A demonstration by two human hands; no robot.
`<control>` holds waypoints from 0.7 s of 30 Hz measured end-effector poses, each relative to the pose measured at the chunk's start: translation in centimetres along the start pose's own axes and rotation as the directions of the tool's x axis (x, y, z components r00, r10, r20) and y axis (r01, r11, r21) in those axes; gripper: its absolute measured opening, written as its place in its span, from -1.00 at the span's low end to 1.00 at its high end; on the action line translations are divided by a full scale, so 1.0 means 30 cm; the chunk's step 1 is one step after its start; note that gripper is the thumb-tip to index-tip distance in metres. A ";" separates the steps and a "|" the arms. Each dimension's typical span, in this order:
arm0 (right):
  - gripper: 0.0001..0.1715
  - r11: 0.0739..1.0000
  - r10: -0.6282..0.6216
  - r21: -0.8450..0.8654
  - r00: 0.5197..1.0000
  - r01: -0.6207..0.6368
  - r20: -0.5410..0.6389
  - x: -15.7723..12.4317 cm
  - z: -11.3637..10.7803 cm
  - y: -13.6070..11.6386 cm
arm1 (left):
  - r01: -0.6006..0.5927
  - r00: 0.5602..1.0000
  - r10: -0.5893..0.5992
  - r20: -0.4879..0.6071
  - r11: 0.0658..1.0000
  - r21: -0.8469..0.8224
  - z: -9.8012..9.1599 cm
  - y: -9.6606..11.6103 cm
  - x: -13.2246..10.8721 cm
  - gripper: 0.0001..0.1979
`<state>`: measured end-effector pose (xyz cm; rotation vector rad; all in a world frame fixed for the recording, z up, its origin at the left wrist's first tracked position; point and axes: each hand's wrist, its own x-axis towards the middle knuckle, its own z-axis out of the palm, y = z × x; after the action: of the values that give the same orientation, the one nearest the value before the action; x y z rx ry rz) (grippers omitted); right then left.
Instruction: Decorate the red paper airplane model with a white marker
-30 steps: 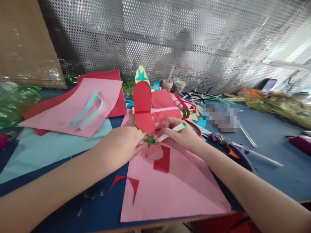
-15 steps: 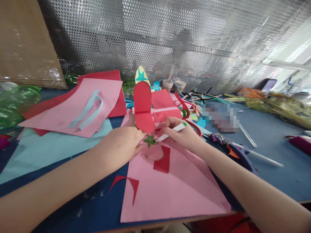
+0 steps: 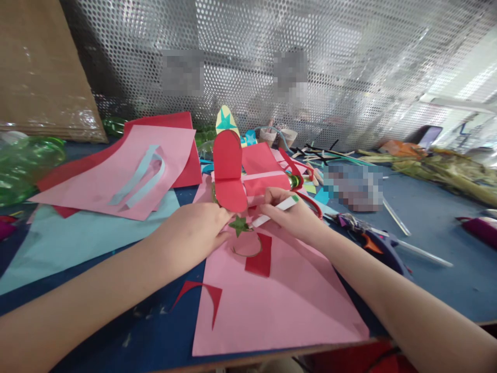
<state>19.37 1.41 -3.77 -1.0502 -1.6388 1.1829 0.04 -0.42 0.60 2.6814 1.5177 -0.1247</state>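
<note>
My right hand (image 3: 289, 213) is closed around a white marker (image 3: 276, 211) with a green end, tilted down to the left. The marker's lower end is beside a small dark green star (image 3: 239, 226) above the pink paper (image 3: 279, 311). My left hand (image 3: 202, 225) is at the star's left, thumb and fingers curled close together; what they press or pinch is partly hidden. Just below the star, a dark curved line (image 3: 248, 255) edges a round pink shape that overlaps a red paper piece (image 3: 264, 259). Behind the hands, a red rounded paper shape (image 3: 228, 158) stands folded upright.
Pink and red sheets (image 3: 155, 160) with pale blue strips lie left, over light blue paper (image 3: 93, 238). A green bottle (image 3: 31, 168) is at far left. A red scrap (image 3: 202, 290) lies near the front edge. A dark blue pouch (image 3: 376, 248), straws and husks are at right.
Almost nothing differs. Both hands, the marker and the green star look to be in the same places.
</note>
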 end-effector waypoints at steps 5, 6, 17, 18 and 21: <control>-0.80 0.996 0.011 -0.093 1.000 -0.012 -0.006 0.002 -0.009 0.004 | 0.002 1.000 -0.002 -0.006 1.000 -0.014 0.001 0.000 0.000 -0.88; -0.80 0.996 0.010 -0.091 1.000 -0.011 -0.011 0.001 -0.010 0.003 | 0.004 1.000 -0.004 -0.003 1.000 -0.012 0.000 0.000 -0.001 -0.88; -0.80 0.989 0.004 -0.145 1.000 -0.006 -0.017 0.003 -0.013 0.003 | 0.017 1.000 -0.017 0.023 1.000 -0.013 -0.012 0.010 -0.001 -0.87; -0.80 0.988 0.006 -0.153 1.000 -0.008 -0.011 0.003 -0.013 0.003 | 0.013 1.000 -0.013 0.017 1.000 -0.017 -0.011 0.010 0.000 -0.87; -0.79 0.991 0.010 -0.135 1.000 -0.011 -0.012 0.002 -0.014 0.000 | 0.003 1.000 -0.003 0.004 1.000 -0.017 -0.010 0.011 0.002 -0.86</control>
<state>19.75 1.57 -3.67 -1.1491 -1.7263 1.0831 0.36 -0.51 0.90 2.6643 1.5153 -0.1167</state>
